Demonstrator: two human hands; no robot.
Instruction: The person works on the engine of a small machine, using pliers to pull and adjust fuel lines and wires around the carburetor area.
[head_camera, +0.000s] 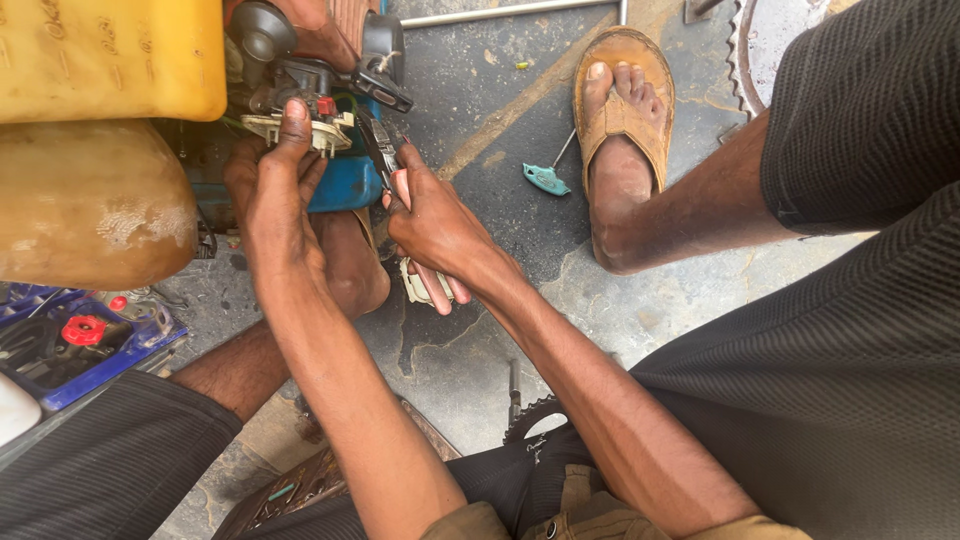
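Note:
My left hand (272, 185) grips a small engine part (300, 115) with a black top, a pale flange and a red bit, one finger pressed on it. My right hand (432, 222) is closed on the handles of a pair of pliers (380, 148), whose jaws reach toward that part. The part sits on a blue housing (345, 182), held low between my legs above the concrete floor (480, 80).
Yellow jerrycans (110, 55) stand at upper left. A blue machine with a red knob (84, 330) lies at left. A teal-handled hex key (546, 178) rests near my sandalled right foot (622, 110). Toothed sprockets lie at upper right (745, 60) and near my lap (530, 415).

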